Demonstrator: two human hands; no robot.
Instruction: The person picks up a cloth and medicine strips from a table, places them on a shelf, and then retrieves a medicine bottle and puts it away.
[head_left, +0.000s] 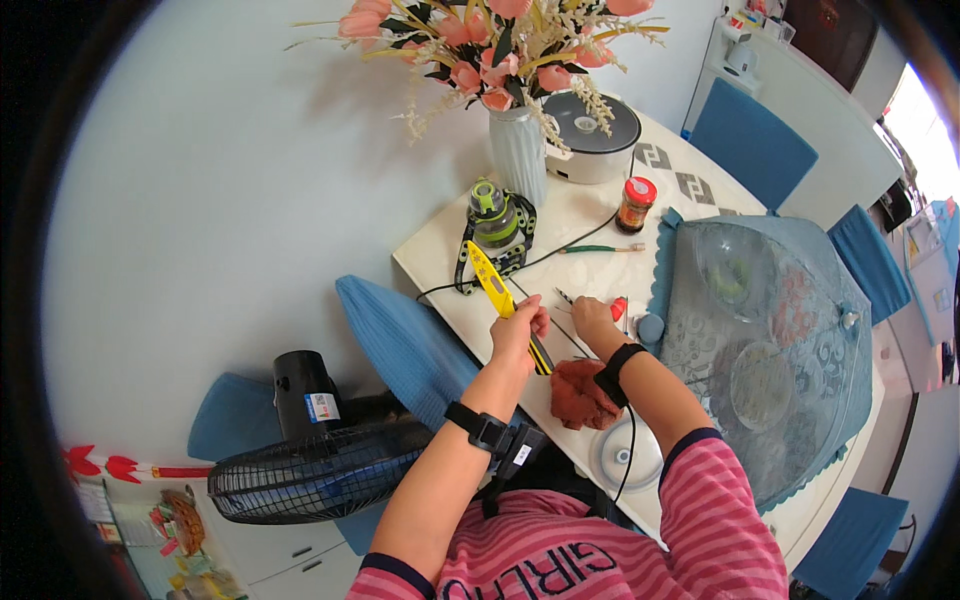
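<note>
My left hand (517, 330) is closed around the handle of a yellow knife (491, 281). Small flowers decorate its blade or blade cover, which points up and away from me, and the handle is black and yellow. Over the table, my right hand (592, 319) pinches a slim dark-tipped tool (563, 295); my fingers hide most of it. Just right of those fingers lie a small red object (618, 307) and a round blue-grey lid (649, 328). A crumpled reddish-brown cloth (581, 396) rests below my hands, close to the table's near edge.
A blue mesh food cover (757, 360) spans dishes on the right. Behind my hands are a green-handled brush (600, 248), a red-capped jar (636, 204), a strapped bottle (493, 216), a flower vase (517, 154) and an electric cooker (592, 139). A fan (315, 472) stands left.
</note>
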